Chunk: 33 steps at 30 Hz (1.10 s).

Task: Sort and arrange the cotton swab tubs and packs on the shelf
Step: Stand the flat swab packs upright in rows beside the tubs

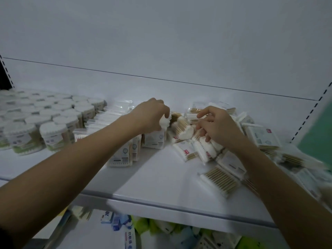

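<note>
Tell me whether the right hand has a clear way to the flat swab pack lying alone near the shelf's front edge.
Probably yes. The flat swab pack lies uncovered on the shelf, just beneath the right forearm. But the right hand is already gripping packs in the loose pile, so it would need to let go first.

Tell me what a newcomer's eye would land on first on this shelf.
First the two bare arms reaching in: the left hand grips the top of an upright pack mid-shelf, while the right hand pinches packs in the loose pile spilling across the right side. Next, the tidy block of round tubs on the far left, a sharp contrast with that jumble.
</note>
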Motion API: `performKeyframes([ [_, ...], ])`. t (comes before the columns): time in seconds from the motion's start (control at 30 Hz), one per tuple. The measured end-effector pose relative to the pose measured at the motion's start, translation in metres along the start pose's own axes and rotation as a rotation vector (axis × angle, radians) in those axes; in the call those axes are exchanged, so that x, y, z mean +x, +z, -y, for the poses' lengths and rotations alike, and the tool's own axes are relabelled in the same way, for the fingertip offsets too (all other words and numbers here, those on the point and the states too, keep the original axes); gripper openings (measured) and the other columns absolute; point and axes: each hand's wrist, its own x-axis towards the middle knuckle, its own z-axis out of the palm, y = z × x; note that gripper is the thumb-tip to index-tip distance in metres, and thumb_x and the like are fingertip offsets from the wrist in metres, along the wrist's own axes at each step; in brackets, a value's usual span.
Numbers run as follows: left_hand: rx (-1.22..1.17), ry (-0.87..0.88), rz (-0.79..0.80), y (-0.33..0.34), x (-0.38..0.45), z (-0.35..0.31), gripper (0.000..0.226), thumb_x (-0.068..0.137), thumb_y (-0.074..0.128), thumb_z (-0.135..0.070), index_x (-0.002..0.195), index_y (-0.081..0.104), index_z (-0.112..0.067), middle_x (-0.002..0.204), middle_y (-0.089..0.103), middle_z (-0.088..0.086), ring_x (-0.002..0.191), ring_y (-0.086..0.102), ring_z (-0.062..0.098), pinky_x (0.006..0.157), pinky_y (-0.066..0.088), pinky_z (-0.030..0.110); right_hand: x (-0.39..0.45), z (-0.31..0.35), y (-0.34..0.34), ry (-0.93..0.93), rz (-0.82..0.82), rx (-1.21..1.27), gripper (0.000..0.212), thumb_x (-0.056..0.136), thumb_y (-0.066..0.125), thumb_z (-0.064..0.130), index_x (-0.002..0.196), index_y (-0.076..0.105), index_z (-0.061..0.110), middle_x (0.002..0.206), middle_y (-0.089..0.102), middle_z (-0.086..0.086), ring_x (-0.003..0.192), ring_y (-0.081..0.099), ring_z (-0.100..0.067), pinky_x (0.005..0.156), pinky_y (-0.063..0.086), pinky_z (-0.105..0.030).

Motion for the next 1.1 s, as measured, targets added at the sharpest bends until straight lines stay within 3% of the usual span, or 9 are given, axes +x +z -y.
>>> performKeyframes([
  [0.2, -0.322, -0.017, -0.045, 0.001, -0.021, -0.071, 0.021, 0.083, 0.072, -0.029, 0.102, 0.069, -0.02, 0.094, 0.057, -0.004, 0.089, 0.057, 0.015, 0.071, 0.039, 0.024, -0.031, -0.007, -0.027, 0.009, 0.009, -0.049, 0.009, 0.094, 0.057, 0.009, 0.087, 0.063, 0.011, 0.063, 0.068, -0.001, 0.048, 0.058, -0.013, 0.045, 0.048, -0.03],
  [0.33, -0.504, -0.101, 0.054, 0.015, -0.045, -0.115, 0.034, 0.083, 0.071, -0.042, 0.107, 0.067, -0.019, 0.096, 0.064, -0.003, 0.086, 0.061, 0.012, 0.077, 0.051, 0.029, -0.061, -0.017, -0.044, 0.029, 0.031, -0.067, 0.01, 0.094, 0.058, 0.011, 0.087, 0.064, 0.008, 0.063, 0.066, -0.004, 0.043, 0.055, -0.01, 0.041, 0.044, -0.025],
  [0.47, -0.51, -0.146, 0.11, 0.03, -0.065, -0.151, 0.06, 0.075, 0.075, -0.054, 0.122, 0.06, -0.02, 0.103, 0.052, -0.008, 0.1, 0.056, 0.013, 0.076, 0.04, 0.026, -0.091, -0.031, -0.053, 0.016, 0.04, -0.152, 0.012, 0.093, 0.059, 0.014, 0.083, 0.066, 0.012, 0.058, 0.065, 0.0, 0.043, 0.054, -0.007, 0.042, 0.044, -0.023],
  [0.6, -0.453, -0.184, 0.135, 0.043, -0.079, -0.177, 0.075, 0.068, 0.078, -0.057, 0.128, 0.054, -0.019, 0.116, 0.053, 0.001, 0.115, 0.05, 0.019, 0.089, 0.042, 0.027, -0.118, -0.044, -0.051, 0.017, 0.065, -0.228, 0.015, 0.092, 0.058, 0.018, 0.08, 0.066, 0.019, 0.071, 0.069, -0.01, 0.066, 0.065, -0.028, 0.062, 0.055, -0.042],
  [0.73, -0.389, -0.233, 0.064, 0.048, -0.088, -0.188, 0.065, 0.071, 0.078, -0.05, 0.124, 0.058, -0.018, 0.122, 0.061, 0.002, 0.114, 0.053, 0.019, 0.087, 0.039, 0.024, -0.135, -0.048, -0.052, 0.035, 0.091, -0.224, 0.012, 0.093, 0.055, 0.018, 0.086, 0.064, 0.018, 0.079, 0.067, -0.012, 0.075, 0.065, -0.033, 0.072, 0.057, -0.05],
  [0.87, -0.459, -0.337, 0.003, 0.031, -0.1, -0.179, 0.047, 0.076, 0.075, -0.04, 0.116, 0.064, -0.019, 0.115, 0.062, 0.001, 0.1, 0.057, 0.018, 0.077, 0.038, 0.023, -0.145, -0.048, -0.056, 0.037, 0.052, -0.077, 0.013, 0.095, 0.052, 0.007, 0.095, 0.063, 0.014, 0.082, 0.064, -0.014, 0.068, 0.064, -0.029, 0.061, 0.059, -0.043],
  [0.93, -0.631, -0.424, -0.016, 0.02, -0.106, -0.166, 0.04, 0.077, 0.074, -0.037, 0.113, 0.067, -0.021, 0.106, 0.064, 0.0, 0.091, 0.06, 0.017, 0.077, 0.048, 0.027, -0.147, -0.047, -0.055, 0.035, 0.037, 0.034, 0.015, 0.097, 0.05, 0.004, 0.099, 0.062, 0.012, 0.087, 0.062, -0.016, 0.065, 0.062, -0.022, 0.054, 0.057, -0.033],
  [1.03, -1.304, -0.556, 0.087, 0.008, -0.113, -0.149, 0.031, 0.087, 0.068, -0.027, 0.111, 0.067, -0.008, 0.102, 0.065, 0.015, 0.087, 0.062, 0.026, 0.088, 0.056, 0.037, -0.148, -0.043, -0.048, 0.041, 0.038, 0.19, 0.013, 0.101, 0.052, 0.012, 0.109, 0.061, 0.013, 0.098, 0.06, -0.007, 0.068, 0.064, -0.018, 0.052, 0.052, -0.025],
  [1.1, -1.659, -0.626, 0.2, 0.0, -0.119, -0.144, 0.033, 0.09, 0.062, -0.022, 0.118, 0.062, -0.005, 0.106, 0.057, 0.02, 0.089, 0.059, 0.03, 0.082, 0.056, 0.033, -0.148, -0.038, -0.043, 0.033, 0.061, 0.229, 0.019, 0.101, 0.056, 0.023, 0.119, 0.059, 0.019, 0.109, 0.06, 0.003, 0.076, 0.067, -0.016, 0.054, 0.052, -0.023],
])
